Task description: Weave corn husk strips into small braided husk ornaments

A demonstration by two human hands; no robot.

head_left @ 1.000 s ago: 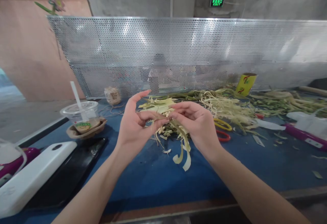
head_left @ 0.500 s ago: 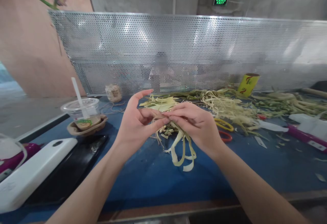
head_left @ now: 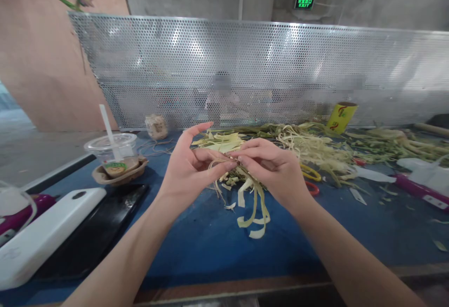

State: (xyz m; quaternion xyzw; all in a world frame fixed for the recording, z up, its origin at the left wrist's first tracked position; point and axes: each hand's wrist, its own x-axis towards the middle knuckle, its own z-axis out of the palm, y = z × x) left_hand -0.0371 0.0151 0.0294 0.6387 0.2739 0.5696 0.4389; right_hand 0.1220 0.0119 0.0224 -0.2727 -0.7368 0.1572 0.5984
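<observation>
My left hand pinches a small bundle of pale plant strips between thumb and fingers, its index finger raised and bent. Fingertips of my right hand close on the same bundle from the other side, almost touching the left ones. Curled strip ends hang from below the right fingers. Thin brown strands loop beside the left thumb. The exact grip point is partly hidden by the fingers. Behind the hands lies a heap of pale yellow-green leaves.
Shredded strips pile up at the back right, near a yellow roll and yellow-handled scissors. At left are a lidded cup, a white power bank and a black phone. A perforated metal screen stands behind.
My right hand has shifted slightly right, away from the left fingertips. The hanging strips have swung and dropped a little. My left hand has barely moved.
</observation>
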